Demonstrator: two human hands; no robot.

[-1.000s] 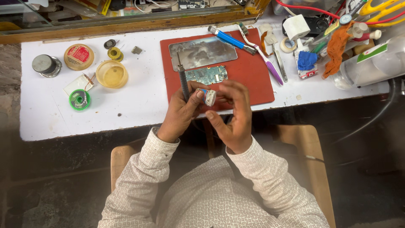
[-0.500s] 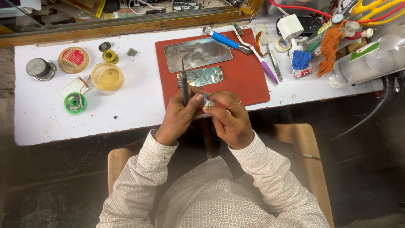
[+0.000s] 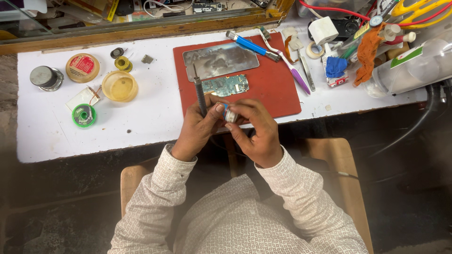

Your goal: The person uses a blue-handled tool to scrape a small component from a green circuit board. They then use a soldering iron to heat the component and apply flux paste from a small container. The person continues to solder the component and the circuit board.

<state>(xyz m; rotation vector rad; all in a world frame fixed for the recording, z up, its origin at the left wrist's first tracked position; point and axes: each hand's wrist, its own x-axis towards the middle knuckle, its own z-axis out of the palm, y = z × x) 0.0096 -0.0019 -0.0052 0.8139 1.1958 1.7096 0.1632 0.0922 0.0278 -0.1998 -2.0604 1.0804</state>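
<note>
At the near edge of the red mat (image 3: 278,94), both hands meet over a small white spool (image 3: 230,115), which looks like a reel of solder wire. The left hand (image 3: 195,129) is closed around a slim dark soldering iron (image 3: 200,94), its shaft standing up and away from the fist toward the far side, while the thumb and forefinger of that same hand also pinch the spool from the left. The right hand (image 3: 256,134) curls round the spool from the right, fingertips (image 3: 229,126) touching it from below, so the spool sits between the two hands, just above the table's near edge. The step in hand appears to be drawing out or freeing a length of wire from the spool; the wire itself is too fine to see. The next move likely calls for a steady pull with the right fingers while the left keeps the iron's tip clear of skin. A green circuit board (image 3: 230,85) lies just beyond the knuckles on the mat, with a metal plate (image 3: 220,60) farther back.
</note>
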